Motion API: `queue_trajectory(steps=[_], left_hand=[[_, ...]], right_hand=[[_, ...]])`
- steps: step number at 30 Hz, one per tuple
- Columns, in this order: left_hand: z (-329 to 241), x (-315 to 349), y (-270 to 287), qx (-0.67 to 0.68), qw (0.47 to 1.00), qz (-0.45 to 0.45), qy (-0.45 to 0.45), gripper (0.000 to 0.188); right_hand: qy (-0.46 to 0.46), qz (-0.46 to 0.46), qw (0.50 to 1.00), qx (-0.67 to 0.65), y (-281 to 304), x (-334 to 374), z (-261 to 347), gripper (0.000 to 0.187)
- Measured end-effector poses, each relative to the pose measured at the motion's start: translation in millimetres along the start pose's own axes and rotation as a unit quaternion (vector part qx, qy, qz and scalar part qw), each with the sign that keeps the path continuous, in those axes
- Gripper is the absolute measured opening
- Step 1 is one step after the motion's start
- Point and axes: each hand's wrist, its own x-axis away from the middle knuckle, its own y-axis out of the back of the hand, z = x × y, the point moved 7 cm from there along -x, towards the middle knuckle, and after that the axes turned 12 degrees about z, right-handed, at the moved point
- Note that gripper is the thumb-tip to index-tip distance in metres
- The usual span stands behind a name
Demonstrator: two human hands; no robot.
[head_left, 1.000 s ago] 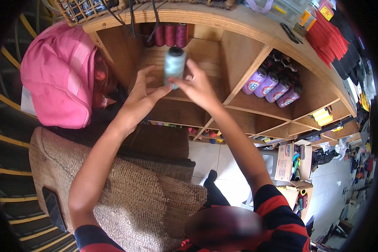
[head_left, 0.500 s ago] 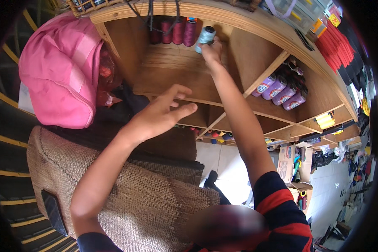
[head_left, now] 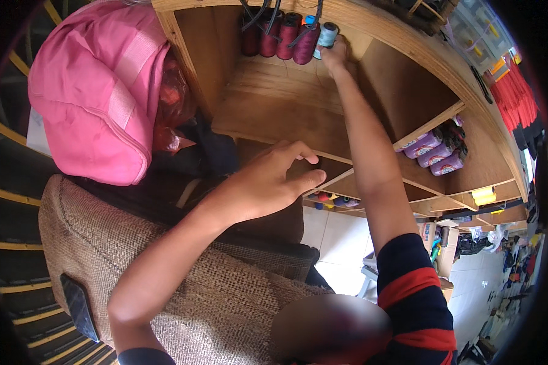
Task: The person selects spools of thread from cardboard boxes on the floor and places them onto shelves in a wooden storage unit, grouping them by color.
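Observation:
Deep in a compartment of the wooden shelf (head_left: pixel 268 115), my right hand (head_left: pixel 336 56) grips a light blue thread spool (head_left: pixel 327 36) by its side. Directly left of that spool stands a row of dark red and purple thread spools, the nearest one a purple spool (head_left: pixel 305 45). A bright blue spool top (head_left: pixel 310 20) shows behind them. In front of the shelf my left hand (head_left: pixel 280 182) hovers with nothing in it, fingers loosely curved and thumb apart. Where the light blue spool's base meets the shelf is partly covered by my fingers.
A pink bag (head_left: pixel 97 91) leans left of the shelf. Purple spools (head_left: pixel 435 152) fill part of the right-hand compartment. Black cords (head_left: pixel 274 18) hang over the spool row. Below lies a woven brown cover (head_left: pixel 182 292) with a phone (head_left: pixel 79 307) on it.
My right hand has carried the light blue spool farther back, close beside the purple one. My left hand has shifted right and slightly down. The view has also moved.

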Motion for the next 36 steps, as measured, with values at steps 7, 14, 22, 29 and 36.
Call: queue_trajectory(steps=[7,14,22,29,36], left_hand=[[-1.7,-5.8,-5.1,0.003,1.0,0.016,-0.004,0.037],[5.9,-0.8,-2.3,0.051,0.998,0.032,0.013,0.034],[7.0,-2.1,-13.8,-0.048,0.991,0.115,0.041,0.031],[30.2,-46.6,-5.7,-0.058,0.992,0.092,0.063,0.025],[69.6,-171.8,80.0,-0.45,0.866,-0.199,0.095,0.033]], right_hand=[[-0.007,-0.038,0.996,0.075,-1.3,-5.8,-20.0,0.039],[-0.099,-0.015,0.991,-0.085,10.0,77.2,19.1,0.043],[0.136,0.128,0.974,-0.125,109.0,237.2,88.0,0.028],[-0.061,0.247,0.946,-0.2,226.9,389.2,-3.7,0.023],[-0.298,0.218,0.919,-0.137,315.2,520.4,-105.9,0.021]])
